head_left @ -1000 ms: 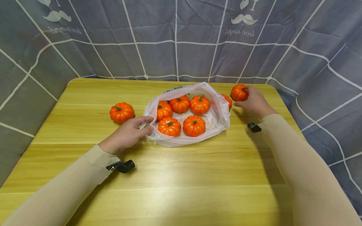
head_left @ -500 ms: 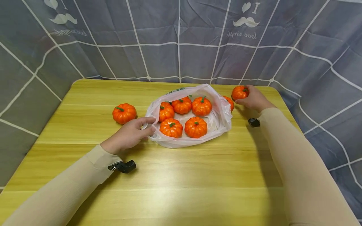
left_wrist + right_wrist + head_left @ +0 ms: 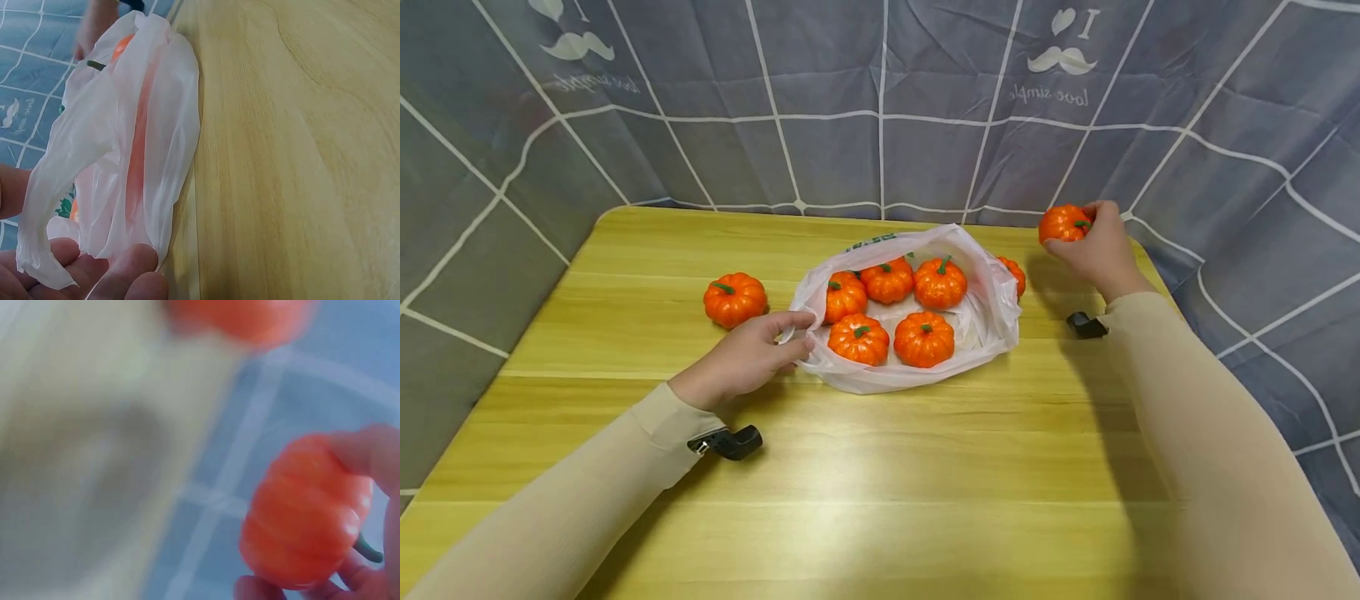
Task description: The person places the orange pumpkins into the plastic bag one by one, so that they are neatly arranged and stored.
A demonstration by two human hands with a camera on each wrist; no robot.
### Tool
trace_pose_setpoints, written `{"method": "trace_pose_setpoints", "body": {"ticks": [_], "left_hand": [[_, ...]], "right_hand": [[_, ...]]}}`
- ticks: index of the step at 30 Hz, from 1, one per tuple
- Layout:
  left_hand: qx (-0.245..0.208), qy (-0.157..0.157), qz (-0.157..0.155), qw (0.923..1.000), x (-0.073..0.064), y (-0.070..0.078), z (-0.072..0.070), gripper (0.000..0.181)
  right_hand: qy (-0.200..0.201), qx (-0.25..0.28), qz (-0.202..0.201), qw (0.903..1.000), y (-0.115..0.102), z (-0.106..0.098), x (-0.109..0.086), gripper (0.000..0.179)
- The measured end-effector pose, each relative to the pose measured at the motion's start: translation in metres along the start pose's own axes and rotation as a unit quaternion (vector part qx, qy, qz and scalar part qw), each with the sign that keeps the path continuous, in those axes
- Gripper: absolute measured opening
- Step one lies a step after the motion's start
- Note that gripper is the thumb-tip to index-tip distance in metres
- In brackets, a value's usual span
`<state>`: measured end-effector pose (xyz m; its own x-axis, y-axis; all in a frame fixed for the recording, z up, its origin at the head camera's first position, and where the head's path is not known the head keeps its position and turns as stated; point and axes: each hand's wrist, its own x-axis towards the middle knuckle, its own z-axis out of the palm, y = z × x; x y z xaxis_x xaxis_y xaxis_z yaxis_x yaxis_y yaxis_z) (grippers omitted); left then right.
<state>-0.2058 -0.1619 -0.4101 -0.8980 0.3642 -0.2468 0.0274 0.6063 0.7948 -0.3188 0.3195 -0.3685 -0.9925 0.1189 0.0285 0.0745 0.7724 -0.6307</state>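
My right hand grips a small orange toy pumpkin with a green stem, held above the table's far right corner. In the right wrist view the same pumpkin sits between thumb and fingers. At the near left rim of a white plastic bag, my left hand holds the bag's edge. Several pumpkins lie inside the open bag, among them a front one. The left wrist view shows the bag's handle over the curled fingers.
Left of the bag, a loose pumpkin lies on the wooden table. Another pumpkin stands just beyond the bag's right side, partly hidden by it. A grey checked curtain borders the table's back and sides.
My right hand has raised the pumpkin off the table and carried it slightly to the right. My left hand stays at the bag's rim. The head view has shifted a little.
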Motion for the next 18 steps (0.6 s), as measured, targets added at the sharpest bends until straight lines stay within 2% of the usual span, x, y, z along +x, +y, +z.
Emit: {"method": "trace_pose_setpoints", "body": {"ticks": [2, 5, 6, 8, 11, 13, 15, 18], "left_hand": [[0.005, 0.0, 0.002, 1.0, 0.0, 0.0, -0.001, 0.058], [0.006, 0.003, 0.0, 1.0, -0.001, 0.001, -0.002, 0.058], [0.007, 0.004, 0.001, 1.0, -0.001, 0.002, -0.003, 0.059], [0.005, 0.004, 0.002, 1.0, -0.001, 0.004, -0.003, 0.058], [0.003, 0.001, 0.006, 1.0, -0.002, 0.006, -0.002, 0.059], [0.003, 0.0, 0.008, 1.0, -0.002, 0.007, -0.001, 0.06], [0.003, 0.0, 0.008, 1.0, -0.002, 0.007, 0.0, 0.06], [0.006, -0.001, 0.004, 1.0, -0.002, 0.006, 0.001, 0.06]], "right_hand": [[0.008, 0.024, -0.043, 0.9988, -0.022, -0.006, -0.016, 0.084], [-0.039, 0.009, -0.137, 0.9897, -0.054, -0.009, -0.047, 0.079], [-0.059, -0.007, -0.177, 0.9823, -0.063, -0.008, -0.057, 0.076], [-0.103, -0.045, -0.252, 0.9611, -0.075, -0.003, -0.073, 0.069], [-0.149, -0.113, -0.326, 0.9267, -0.081, 0.008, -0.09, 0.06], [-0.169, -0.161, -0.349, 0.9076, -0.08, 0.016, -0.096, 0.058], [-0.185, -0.196, -0.356, 0.8949, -0.077, 0.024, -0.098, 0.058], [-0.205, -0.209, -0.352, 0.8889, -0.075, 0.034, -0.096, 0.057]]}}
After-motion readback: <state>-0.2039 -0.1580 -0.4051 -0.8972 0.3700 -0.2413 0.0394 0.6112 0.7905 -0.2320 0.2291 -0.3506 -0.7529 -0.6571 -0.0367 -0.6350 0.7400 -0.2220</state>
